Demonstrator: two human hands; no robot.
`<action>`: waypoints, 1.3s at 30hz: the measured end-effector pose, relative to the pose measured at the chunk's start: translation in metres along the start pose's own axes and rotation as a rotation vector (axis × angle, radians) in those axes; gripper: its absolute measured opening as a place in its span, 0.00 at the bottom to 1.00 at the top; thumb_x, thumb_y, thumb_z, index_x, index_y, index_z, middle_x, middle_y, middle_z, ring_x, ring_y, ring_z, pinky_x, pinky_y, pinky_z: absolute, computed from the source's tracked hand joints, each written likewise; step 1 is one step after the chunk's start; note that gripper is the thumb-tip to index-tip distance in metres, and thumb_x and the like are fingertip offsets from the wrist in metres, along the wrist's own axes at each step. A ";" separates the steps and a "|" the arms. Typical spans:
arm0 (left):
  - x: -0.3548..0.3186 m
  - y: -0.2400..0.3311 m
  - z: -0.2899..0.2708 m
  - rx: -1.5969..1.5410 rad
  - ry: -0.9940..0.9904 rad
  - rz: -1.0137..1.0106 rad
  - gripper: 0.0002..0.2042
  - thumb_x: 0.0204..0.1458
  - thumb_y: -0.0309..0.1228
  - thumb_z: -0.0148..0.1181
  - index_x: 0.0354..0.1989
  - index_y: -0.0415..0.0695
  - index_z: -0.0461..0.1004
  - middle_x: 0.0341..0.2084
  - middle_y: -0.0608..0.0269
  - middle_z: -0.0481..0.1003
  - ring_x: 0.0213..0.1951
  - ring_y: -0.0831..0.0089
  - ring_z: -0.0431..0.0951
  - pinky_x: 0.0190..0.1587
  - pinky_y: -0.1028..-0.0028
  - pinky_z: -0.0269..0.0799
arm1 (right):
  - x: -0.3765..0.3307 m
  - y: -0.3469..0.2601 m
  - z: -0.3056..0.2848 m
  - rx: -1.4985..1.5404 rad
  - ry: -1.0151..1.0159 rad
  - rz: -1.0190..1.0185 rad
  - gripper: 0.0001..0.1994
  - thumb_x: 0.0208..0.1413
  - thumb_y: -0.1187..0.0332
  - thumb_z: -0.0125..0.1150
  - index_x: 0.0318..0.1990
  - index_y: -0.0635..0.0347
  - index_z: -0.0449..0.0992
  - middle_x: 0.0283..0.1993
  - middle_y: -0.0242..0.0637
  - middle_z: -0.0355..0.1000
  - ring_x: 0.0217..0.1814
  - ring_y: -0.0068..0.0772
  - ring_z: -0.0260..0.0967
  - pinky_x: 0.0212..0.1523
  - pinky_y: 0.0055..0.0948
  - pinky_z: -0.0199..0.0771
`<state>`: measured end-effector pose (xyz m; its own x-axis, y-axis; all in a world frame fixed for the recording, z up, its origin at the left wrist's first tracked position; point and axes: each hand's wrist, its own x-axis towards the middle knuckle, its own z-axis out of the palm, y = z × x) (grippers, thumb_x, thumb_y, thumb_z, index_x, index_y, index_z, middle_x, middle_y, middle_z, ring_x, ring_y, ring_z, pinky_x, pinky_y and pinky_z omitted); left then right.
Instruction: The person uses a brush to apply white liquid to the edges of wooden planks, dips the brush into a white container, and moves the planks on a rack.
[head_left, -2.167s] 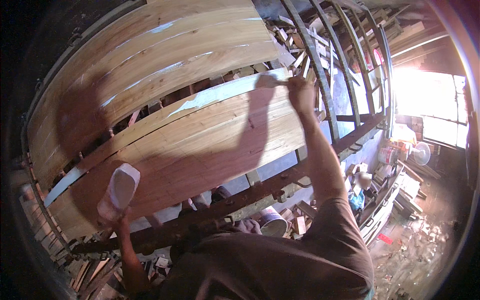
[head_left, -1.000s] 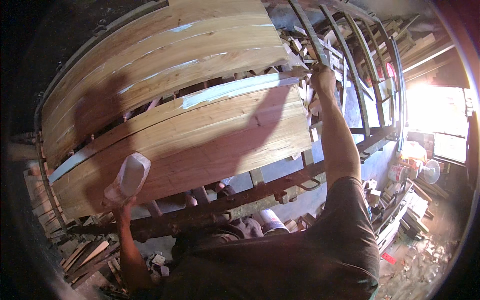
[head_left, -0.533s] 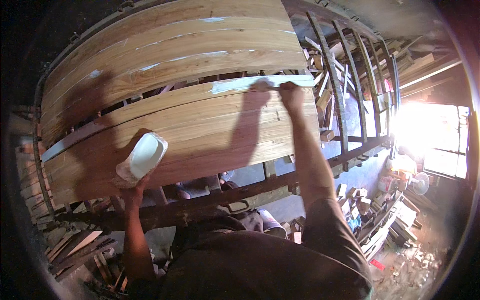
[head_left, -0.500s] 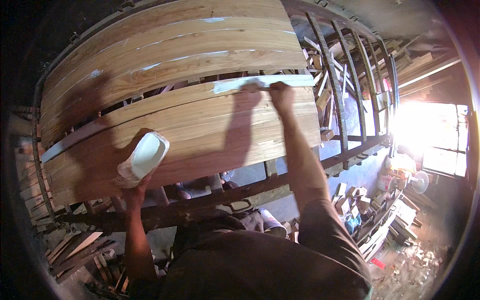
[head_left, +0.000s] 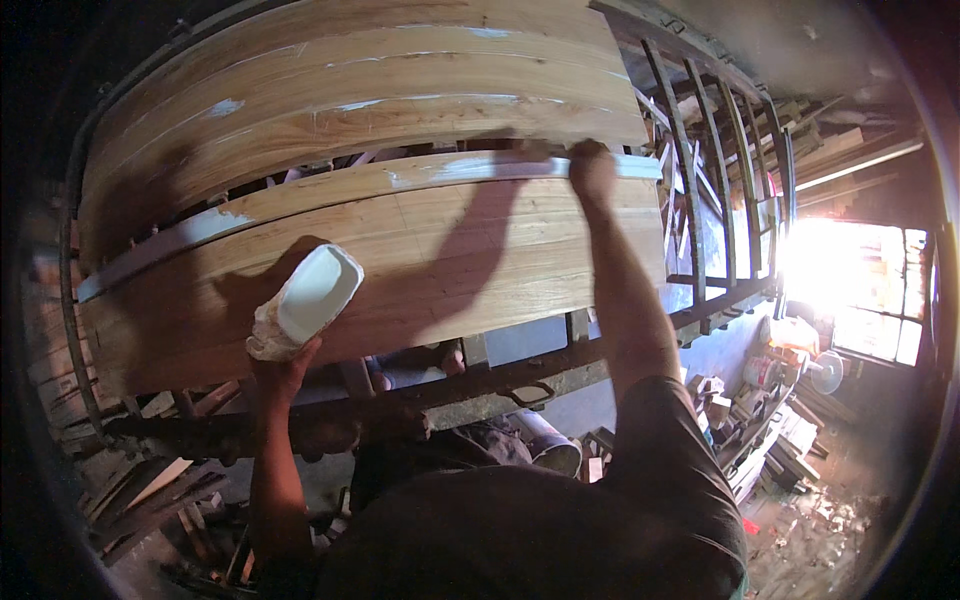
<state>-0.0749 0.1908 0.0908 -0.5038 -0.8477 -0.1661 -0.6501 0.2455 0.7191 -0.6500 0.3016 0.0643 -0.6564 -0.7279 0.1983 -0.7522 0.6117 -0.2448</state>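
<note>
My left hand (head_left: 283, 370) grips a white rectangular tub (head_left: 320, 290) by its crusted lower end, tilted above the near boards. The tub looks pale inside; how much it holds, I cannot tell. At the far edge of a narrow wooden strip (head_left: 345, 190), my right hand (head_left: 592, 172) is closed in a fist. Whatever is in its fingers is hidden. A white paste smear (head_left: 470, 168) covers much of this strip's right part, and more pale coating (head_left: 200, 228) lies toward its left end. My right hand's shadow falls across the near panel (head_left: 470, 255).
A far panel (head_left: 380, 75) with white streaks lies beyond a gap. Both panels rest on a dark metal frame (head_left: 480, 390) with handles and crossbars. Wood offcuts (head_left: 770, 430) pile at the right, near a fan (head_left: 826, 372) and bright window (head_left: 880, 290). A bucket (head_left: 550, 445) stands close to me.
The white smear reaches further left along the strip. The whole view has shifted, placing boards and right hand further right. The tub has moved slightly up and right in the picture.
</note>
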 end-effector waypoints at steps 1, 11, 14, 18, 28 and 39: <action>0.004 -0.004 0.002 0.128 -0.024 0.082 0.34 0.46 0.47 0.70 0.59 0.45 0.65 0.51 0.53 0.72 0.51 0.55 0.74 0.52 0.60 0.69 | 0.004 0.035 -0.009 -0.067 0.119 0.169 0.07 0.49 0.71 0.53 0.32 0.60 0.77 0.38 0.53 0.75 0.39 0.57 0.74 0.39 0.51 0.74; -0.008 -0.092 0.020 0.184 -0.058 -0.038 0.35 0.44 0.48 0.70 0.57 0.40 0.67 0.54 0.55 0.71 0.54 0.60 0.72 0.54 0.61 0.68 | -0.064 -0.154 0.006 0.233 0.194 -0.402 0.11 0.43 0.80 0.53 0.36 0.59 0.75 0.34 0.47 0.70 0.36 0.51 0.71 0.38 0.45 0.73; -0.004 -0.032 0.012 0.069 -0.039 -0.206 0.32 0.46 0.46 0.68 0.57 0.40 0.69 0.54 0.56 0.71 0.54 0.62 0.71 0.55 0.62 0.66 | -0.050 -0.125 0.000 0.414 0.051 -0.203 0.10 0.46 0.79 0.53 0.36 0.57 0.76 0.34 0.44 0.71 0.37 0.47 0.72 0.37 0.43 0.73; -0.008 0.001 0.006 -0.074 -0.046 -0.367 0.29 0.47 0.42 0.67 0.56 0.41 0.70 0.53 0.57 0.72 0.53 0.63 0.71 0.55 0.63 0.66 | -0.023 0.020 -0.001 0.367 0.162 0.018 0.04 0.53 0.71 0.58 0.34 0.57 0.79 0.32 0.44 0.75 0.37 0.48 0.75 0.38 0.39 0.74; -0.003 0.007 0.005 -0.147 -0.117 -0.678 0.23 0.48 0.35 0.65 0.55 0.45 0.73 0.49 0.62 0.74 0.50 0.66 0.73 0.53 0.66 0.68 | 0.035 0.261 -0.086 -0.028 0.254 0.340 0.10 0.54 0.63 0.55 0.36 0.53 0.82 0.33 0.45 0.78 0.38 0.47 0.77 0.40 0.41 0.75; -0.013 -0.032 -0.001 -0.249 -0.089 -0.631 0.22 0.50 0.35 0.66 0.52 0.39 0.73 0.49 0.60 0.73 0.50 0.69 0.71 0.53 0.69 0.69 | -0.025 0.184 -0.070 0.080 0.317 0.084 0.05 0.49 0.73 0.57 0.33 0.59 0.78 0.33 0.49 0.72 0.41 0.55 0.69 0.43 0.47 0.66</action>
<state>-0.0475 0.1937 0.0707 -0.1233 -0.7484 -0.6517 -0.6899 -0.4074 0.5984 -0.7759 0.4542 0.0811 -0.7105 -0.5354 0.4567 -0.6959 0.6305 -0.3438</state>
